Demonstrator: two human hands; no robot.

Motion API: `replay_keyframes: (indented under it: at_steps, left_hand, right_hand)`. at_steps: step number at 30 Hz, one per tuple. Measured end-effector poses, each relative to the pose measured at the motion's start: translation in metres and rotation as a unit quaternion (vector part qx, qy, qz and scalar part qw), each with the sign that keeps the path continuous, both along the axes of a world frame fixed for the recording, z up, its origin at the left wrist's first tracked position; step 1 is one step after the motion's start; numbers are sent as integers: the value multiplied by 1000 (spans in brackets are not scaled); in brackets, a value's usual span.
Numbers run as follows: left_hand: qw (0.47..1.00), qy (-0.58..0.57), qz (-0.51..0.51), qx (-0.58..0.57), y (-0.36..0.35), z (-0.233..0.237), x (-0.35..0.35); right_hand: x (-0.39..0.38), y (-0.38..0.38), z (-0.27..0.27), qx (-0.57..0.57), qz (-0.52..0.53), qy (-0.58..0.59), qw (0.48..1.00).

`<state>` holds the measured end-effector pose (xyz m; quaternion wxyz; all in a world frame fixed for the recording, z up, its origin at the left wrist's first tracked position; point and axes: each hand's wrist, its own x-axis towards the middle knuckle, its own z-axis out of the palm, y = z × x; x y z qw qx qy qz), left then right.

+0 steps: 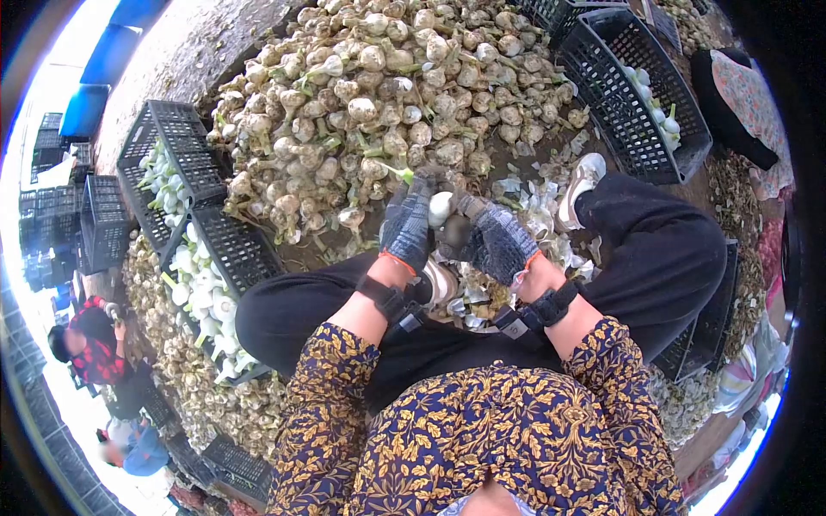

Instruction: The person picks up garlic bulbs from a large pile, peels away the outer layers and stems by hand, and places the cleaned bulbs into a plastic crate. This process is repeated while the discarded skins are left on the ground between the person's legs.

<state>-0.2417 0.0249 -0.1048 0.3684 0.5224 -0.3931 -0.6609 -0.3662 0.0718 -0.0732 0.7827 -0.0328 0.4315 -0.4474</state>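
Observation:
A clean white garlic bulb is held between my two gloved hands, over the floor in front of my lap. My left hand, in a dark grey knit glove with an orange cuff, is closed round it, and a pale stem with a green end pokes out above that hand. The gloved fingers of my right hand are curled against the bulb's other side. Just beyond my hands rises a large heap of soil-stained garlic bulbs. Papery peelings litter the floor between my legs.
To the left, black plastic crates hold clean white garlic bulbs. Another black crate at the upper right has a few inside. A person in a red checked top is at far left, and a person in floral cloth sits at right.

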Motion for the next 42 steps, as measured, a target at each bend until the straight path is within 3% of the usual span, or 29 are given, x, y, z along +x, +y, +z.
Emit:
replay_keyframes:
  at_steps: [2,5,7,8,9,12,13,14,16,17,18,20,21,23,24,26,27,28,29,32,33,34,35,36,38,40,42]
  left_hand:
    - [978,154,39,135,-2,4,1]
    - [971,103,59,208,-3,1,3]
    - [971,149,57,177,-4,-14,2]
    - [969,194,54,144,-4,-19,2]
    - [969,194,55,144,-5,-17,2]
    - [931,269,102,223,-4,-12,3]
    - [935,255,105,224,-4,-10,2]
    - [938,241,108,226,-4,-9,1]
    - [943,251,81,204,-5,-14,0]
    - [947,260,56,180,-5,-18,1]
    - [947,260,56,179,-5,-22,2]
    - [996,54,-64,-23,-4,-26,3]
    - [996,54,-63,-23,-4,-26,3]
    - [987,124,-5,97,-5,-26,5]
    - [988,123,-4,98,-5,-35,6]
    - [989,-25,-68,-125,-8,-48,6]
    - [989,-25,-69,-125,-8,-46,6]
    - [986,157,-5,63,-6,-43,7]
    - [910,328,61,246,-6,-33,6]
    - [904,333,58,261,-5,-11,5]
    - [904,333,57,262,-4,-18,5]
    - [992,114,-49,29,-3,-31,7]
    - [959,-117,-150,-210,-2,-37,7]
    - [959,-118,-151,-210,-2,-44,7]
    - [996,62,-63,-35,-2,-52,5]
    - [994,77,-70,-14,0,-55,7]
    - [993,94,-78,10,1,-42,6]
  right_hand:
    - [1,0,-1,-20,-4,19,1000]
    - [3,4,2,-72,-3,74,995]
    - [2,7,-9,-106,3,110,988]
    - [0,11,-31,-161,57,313,934]
    - [-2,12,-38,-209,109,500,833]
    - [-12,22,-30,-156,197,484,838]
    - [-11,23,-26,-251,168,598,742]
    - [-11,21,-24,-250,168,599,742]
    - [-8,11,-16,-333,26,524,784]
    - [-10,7,-1,-173,31,306,936]
    - [-10,2,7,-174,31,306,936]
    - [-12,-7,14,-25,58,77,995]
    - [-9,-4,3,40,27,61,997]
    - [-4,-1,2,29,8,33,999]
    - [-1,0,2,18,-15,5,1000]
    - [0,0,-4,-42,28,32,998]
    - [0,5,-8,-38,31,53,997]
    - [0,10,-10,-33,34,74,996]
    - [-2,12,-5,-24,22,86,996]
    - [-10,6,-14,47,-24,-16,998]
    - [-11,4,-4,36,-9,39,999]
    - [-10,3,-5,36,-11,39,999]
    - [-9,3,-6,16,4,27,999]
    - [-8,2,-5,-4,19,15,1000]
    - [-8,3,4,-21,10,-7,1000]
    - [-7,4,9,-55,6,-30,998]
    - [-7,16,-23,-55,16,30,998]
